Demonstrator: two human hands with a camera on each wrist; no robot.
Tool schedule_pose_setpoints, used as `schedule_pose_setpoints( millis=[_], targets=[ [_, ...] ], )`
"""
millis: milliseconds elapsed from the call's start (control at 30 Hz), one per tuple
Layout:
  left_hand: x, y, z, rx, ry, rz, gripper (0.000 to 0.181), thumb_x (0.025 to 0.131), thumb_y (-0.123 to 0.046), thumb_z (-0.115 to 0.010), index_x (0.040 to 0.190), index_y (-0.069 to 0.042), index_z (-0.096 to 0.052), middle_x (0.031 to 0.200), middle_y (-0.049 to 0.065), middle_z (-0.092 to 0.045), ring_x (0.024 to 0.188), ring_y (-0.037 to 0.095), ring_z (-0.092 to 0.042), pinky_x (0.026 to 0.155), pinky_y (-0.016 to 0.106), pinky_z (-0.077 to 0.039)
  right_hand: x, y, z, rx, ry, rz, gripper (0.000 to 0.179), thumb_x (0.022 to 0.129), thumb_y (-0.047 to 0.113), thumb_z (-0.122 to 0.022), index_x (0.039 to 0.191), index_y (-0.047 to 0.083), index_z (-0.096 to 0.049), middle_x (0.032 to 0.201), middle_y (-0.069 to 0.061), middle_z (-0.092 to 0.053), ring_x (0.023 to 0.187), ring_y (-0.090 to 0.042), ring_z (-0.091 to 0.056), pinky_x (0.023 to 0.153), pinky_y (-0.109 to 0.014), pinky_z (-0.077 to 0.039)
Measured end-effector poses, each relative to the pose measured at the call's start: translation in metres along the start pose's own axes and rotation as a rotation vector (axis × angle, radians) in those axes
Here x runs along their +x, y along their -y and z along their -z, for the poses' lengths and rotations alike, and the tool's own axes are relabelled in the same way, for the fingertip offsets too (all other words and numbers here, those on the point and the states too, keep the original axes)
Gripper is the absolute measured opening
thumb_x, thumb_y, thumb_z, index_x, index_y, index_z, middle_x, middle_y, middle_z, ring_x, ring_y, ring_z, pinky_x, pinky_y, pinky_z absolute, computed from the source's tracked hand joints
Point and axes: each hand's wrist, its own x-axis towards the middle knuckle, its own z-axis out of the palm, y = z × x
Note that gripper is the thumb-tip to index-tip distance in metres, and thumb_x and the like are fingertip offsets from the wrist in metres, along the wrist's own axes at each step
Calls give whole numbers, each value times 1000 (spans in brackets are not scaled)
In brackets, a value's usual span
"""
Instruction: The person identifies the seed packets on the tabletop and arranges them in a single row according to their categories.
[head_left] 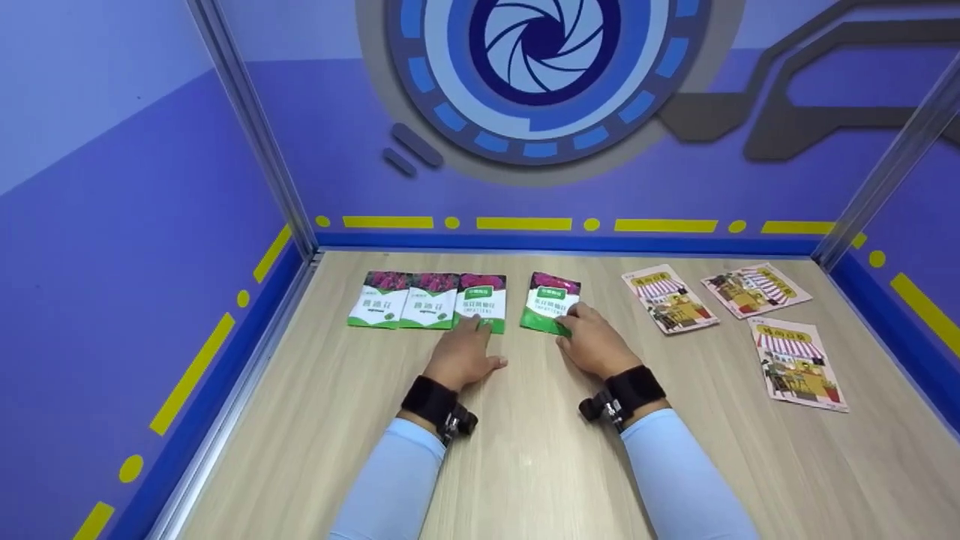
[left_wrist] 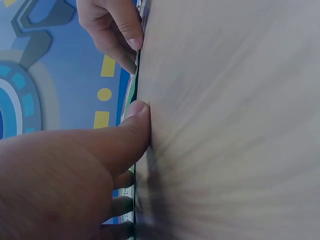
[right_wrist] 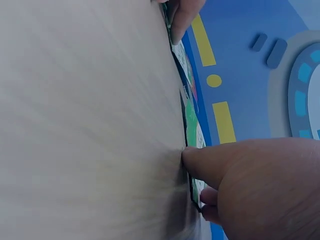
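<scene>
Head cam: bright, even light, mostly sharp, wide-angle. Wrist cams: soft, hazy; table (left_wrist: 240,120) blurry, washed-out, w/ dk shadows nr L hand (left_wrist: 65,175) & R hand (right_wrist: 265,180).

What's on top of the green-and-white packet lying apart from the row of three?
The right hand: its fingers cover the lower right part of the packet, so that part of the front is hidden. Nothing else shows on it; whatever is underneath cannot be seen.
</scene>
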Motion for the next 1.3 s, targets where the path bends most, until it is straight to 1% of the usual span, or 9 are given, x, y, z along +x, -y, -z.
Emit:
schedule_pose_setpoints(
  millis=[233,367,500,633,800,833,933,1167,1300],
  targets=[
    [0,2,-3,6,-8,-1,83,109,-56,-73,172,-8,-49,183,20,-39,174,43,-32,139,55,-36,-2,0,0,35,-4,0,46,108,18,-75,151,3,-69,157,-24,-60,148,-46,-58,125,-61,-50],
    [1,4,-2,9,-13,-6,84,109,-56,-73,172,-7,-49,183,20,-39,174,43,-31,140,54,-35,-3,0,7,33,10,-32,45,107,20,-77,148,3,-71,158,-23,-58,148,-46,-55,122,-63,-53],
    [2,3,-1,21,-7,-7,83,109,-54,-74,172,-5,-49,184,23,-37,174,45,-29,141,53,-33,-6,-2,10,11,44,-16,44,110,24,-74,148,2,-72,158,-24,-61,146,-46,-58,121,-64,-53],
    [5,2,-2,32,-23,-14,82,110,-53,-74,171,-4,-50,183,25,-37,172,49,-31,140,56,-35,-7,-5,9,12,77,13,46,112,26,-72,151,2,-71,163,-24,-61,152,-47,-57,126,-66,-49],
    [3,-3,-1,-3,-19,-2,79,110,-50,-74,172,-6,-48,184,25,-35,172,50,-30,136,66,-37,-8,-3,8,27,111,16,46,114,26,-68,156,5,-68,170,-19,-58,161,-46,-51,125,-80,-41],
    [1,-6,2,-18,-7,8,79,111,-47,-75,173,-7,-47,185,24,-33,174,49,-28,137,67,-35,-8,-3,8,32,119,10,47,115,27,-67,157,6,-67,171,-18,-58,162,-45,-50,125,-82,-39],
    [2,-7,1,-47,-10,14,77,110,-47,-75,172,-9,-49,185,22,-34,174,46,-29,136,71,-34,-9,0,9,39,134,2,48,116,28,-66,160,9,-65,173,-14,-56,165,-44,-48,125,-88,-33],
    [4,-7,-1,-67,-14,9,76,110,-45,-76,172,-11,-50,184,22,-36,173,44,-31,136,72,-32,-7,3,9,55,174,-18,54,117,34,-63,167,15,-59,181,-7,-48,172,-43,-37,126,-92,-23],
    [4,-6,-1,-58,-13,12,76,109,-46,-76,172,-10,-51,184,22,-36,173,45,-31,135,73,-33,-6,2,7,91,177,-24,58,116,34,-64,170,15,-55,185,-6,-40,173,-44,-33,126,-94,-20]
  ],
)
